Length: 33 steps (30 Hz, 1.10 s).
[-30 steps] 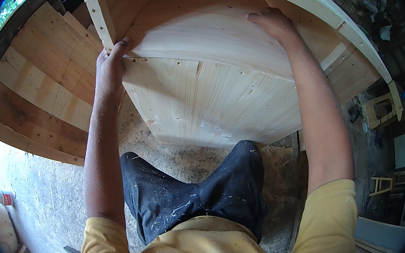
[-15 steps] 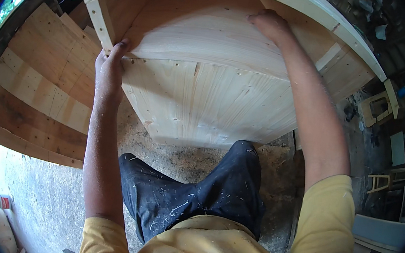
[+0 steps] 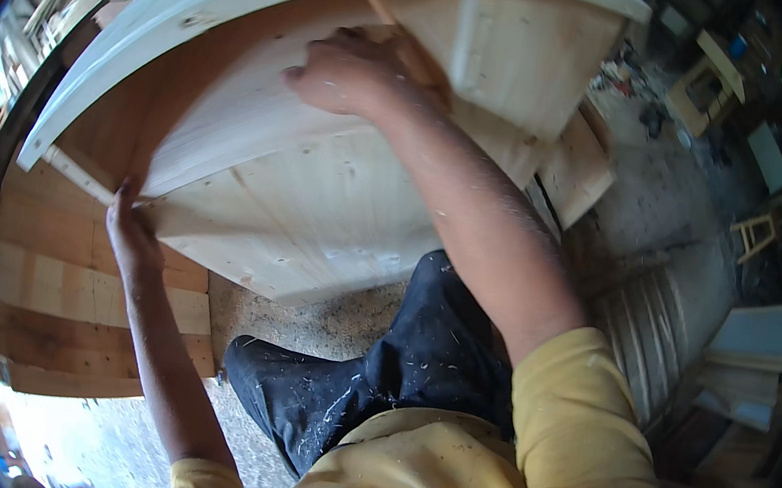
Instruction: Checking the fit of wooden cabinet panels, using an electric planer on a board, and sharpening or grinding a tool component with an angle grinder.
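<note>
Head view looked down past a yellow sleeve and a dark trouser knee point(image 3: 376, 377) dusted with wood chips, kneeling on the sawdust-strewn floor point(image 3: 325, 318) just below the large pale pine tongue-and-groove panel point(image 3: 318, 207). At the panel's near left corner, the left hand point(image 3: 131, 239) pressed its fingers together against the edge, gripping the rim. Farther up the panel, the right hand point(image 3: 352, 76) lay curled on the boards beside a wooden brace point(image 3: 414, 44); whether its fingers clamped anything could not be told. Beyond the panel ran a curved white-painted wooden rail point(image 3: 242, 25). With only two holds and the panel tilted, it could likely slip off the left fingers and drop onto the knee.
</note>
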Each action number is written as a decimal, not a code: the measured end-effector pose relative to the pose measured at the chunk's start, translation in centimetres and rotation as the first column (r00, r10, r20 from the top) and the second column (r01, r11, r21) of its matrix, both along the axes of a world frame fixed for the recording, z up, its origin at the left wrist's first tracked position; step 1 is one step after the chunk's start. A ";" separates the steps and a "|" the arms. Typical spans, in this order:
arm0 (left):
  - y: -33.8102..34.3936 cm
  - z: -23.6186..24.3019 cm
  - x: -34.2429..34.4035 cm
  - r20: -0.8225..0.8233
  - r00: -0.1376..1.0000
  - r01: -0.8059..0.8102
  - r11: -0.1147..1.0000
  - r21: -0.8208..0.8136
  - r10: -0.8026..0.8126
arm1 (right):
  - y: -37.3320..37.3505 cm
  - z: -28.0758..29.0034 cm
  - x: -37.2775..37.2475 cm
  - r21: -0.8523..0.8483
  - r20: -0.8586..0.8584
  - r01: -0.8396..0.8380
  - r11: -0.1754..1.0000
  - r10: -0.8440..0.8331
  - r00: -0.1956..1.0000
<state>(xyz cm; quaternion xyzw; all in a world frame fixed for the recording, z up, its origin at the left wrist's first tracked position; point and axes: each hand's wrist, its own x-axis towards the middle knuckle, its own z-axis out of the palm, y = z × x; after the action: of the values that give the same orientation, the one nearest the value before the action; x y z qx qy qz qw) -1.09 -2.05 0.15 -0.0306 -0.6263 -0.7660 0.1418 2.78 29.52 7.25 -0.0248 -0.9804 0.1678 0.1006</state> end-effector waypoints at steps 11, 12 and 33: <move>-0.1 0.4 0.2 -0.009 1.000 -0.010 0.999 -0.038 0.010 | 1.7 -0.1 1.3 -0.161 -0.076 -0.155 0.975 0.145 0.987; 0.1 0.4 0.2 -0.012 1.000 -0.026 0.999 -0.039 0.026 | 1.8 -0.1 1.3 -0.167 -0.078 -0.160 0.973 0.149 0.986; -0.5 -0.3 -0.4 -0.038 0.999 -0.036 0.999 0.001 0.036 | -2.0 -4.7 6.0 0.186 -0.624 0.019 0.982 0.103 0.774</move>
<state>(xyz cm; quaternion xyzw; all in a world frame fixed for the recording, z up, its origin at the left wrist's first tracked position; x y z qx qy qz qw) -1.52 -2.60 -0.11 -0.0340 -0.6238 -0.7627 0.1674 8.80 27.47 2.51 0.0642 -0.9012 0.0783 0.4214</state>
